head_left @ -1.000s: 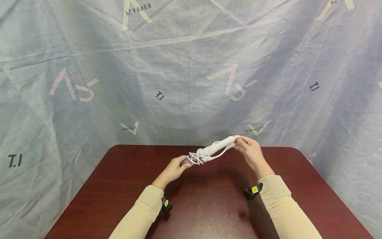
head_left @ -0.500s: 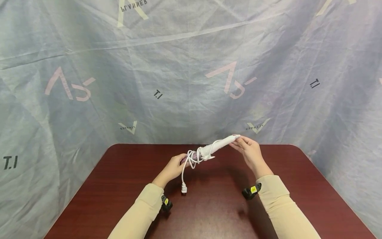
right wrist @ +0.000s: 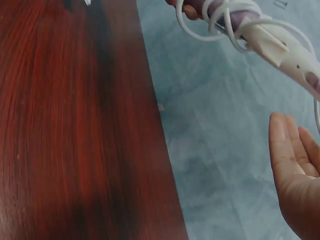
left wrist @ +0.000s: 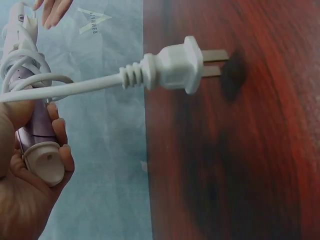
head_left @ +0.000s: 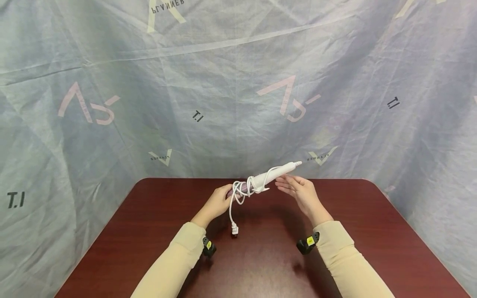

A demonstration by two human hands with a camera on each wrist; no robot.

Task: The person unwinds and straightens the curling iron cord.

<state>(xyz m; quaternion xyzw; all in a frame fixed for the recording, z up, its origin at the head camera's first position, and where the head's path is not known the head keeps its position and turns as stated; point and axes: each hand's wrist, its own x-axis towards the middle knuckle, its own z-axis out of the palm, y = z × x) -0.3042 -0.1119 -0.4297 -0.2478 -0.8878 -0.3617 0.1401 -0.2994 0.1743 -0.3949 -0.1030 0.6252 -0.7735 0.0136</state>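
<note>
A curling iron (head_left: 275, 175) with a white handle and a purple barrel is held up over the table, tilted with its handle to the upper right. My left hand (head_left: 215, 203) grips the barrel near its white tip (left wrist: 46, 164), fingers curled round it. White cord (left wrist: 75, 88) is looped round the barrel, and its two-pin plug (head_left: 234, 229) dangles below. Under the handle is my right hand (head_left: 303, 194), fingers extended; the right wrist view shows a gap between these fingers (right wrist: 284, 142) and the iron.
A dark red wooden table (head_left: 257, 265) lies beneath both hands. Behind its far edge hangs a grey printed cloth (head_left: 231, 82), with more of it at both sides. Each wrist carries a small black camera (head_left: 306, 245).
The plug end of the cord has dropped from beside the handle and now hangs down. My right hand has let go of the handle end and moved slightly left and down; the iron has risen a little.
</note>
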